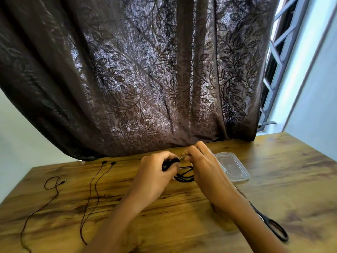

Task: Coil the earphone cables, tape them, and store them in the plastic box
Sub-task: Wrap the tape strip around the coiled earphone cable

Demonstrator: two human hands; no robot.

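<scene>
L hand [155, 172] grip pinches coiled earphone cable [184, 177] above mid worktop [182, 216]; R hand [202, 167] pinches its top. Keep loops tight & tape across all strands. Plastic box [235, 168] is just right.

Two hands [155, 172] [206, 167], two earphone cables [184, 177] [104, 162], one plastic box [231, 165], one scissors [264, 219].

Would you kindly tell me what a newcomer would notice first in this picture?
The dark leaf-patterned curtain fills the upper view behind the wooden table. At centre the left hand and right hand grip a coiled black cable, with the clear plastic box just right of them. A loose earphone cable lies uncoiled at left.
</scene>
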